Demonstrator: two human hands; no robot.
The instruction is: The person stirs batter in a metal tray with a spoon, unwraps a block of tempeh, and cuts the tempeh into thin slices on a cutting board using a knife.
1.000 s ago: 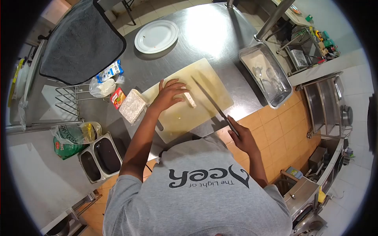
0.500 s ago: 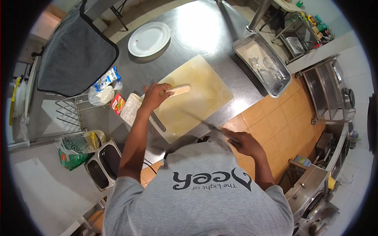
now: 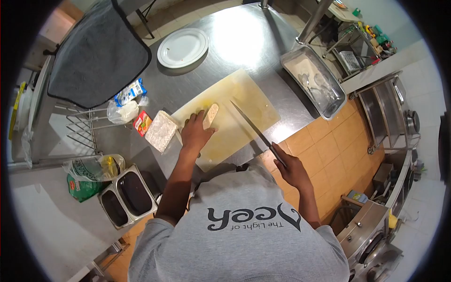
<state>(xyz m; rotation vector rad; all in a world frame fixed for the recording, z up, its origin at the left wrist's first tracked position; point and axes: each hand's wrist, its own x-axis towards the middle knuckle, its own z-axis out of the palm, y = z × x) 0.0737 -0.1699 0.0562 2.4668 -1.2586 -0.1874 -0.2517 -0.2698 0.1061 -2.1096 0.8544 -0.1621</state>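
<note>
Beige slice [image 3: 212, 113] lies against the left hand [image 3: 196, 134], perhaps pinched.

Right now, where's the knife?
Head view, right of centre: the knife is in the right hand, its blade angled over the cutting board, to the right of the tempeh-like piece.

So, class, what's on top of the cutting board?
A pale slice and the left hand, with the knife partly over the cutting board; the surface beneath them is hidden.
</note>
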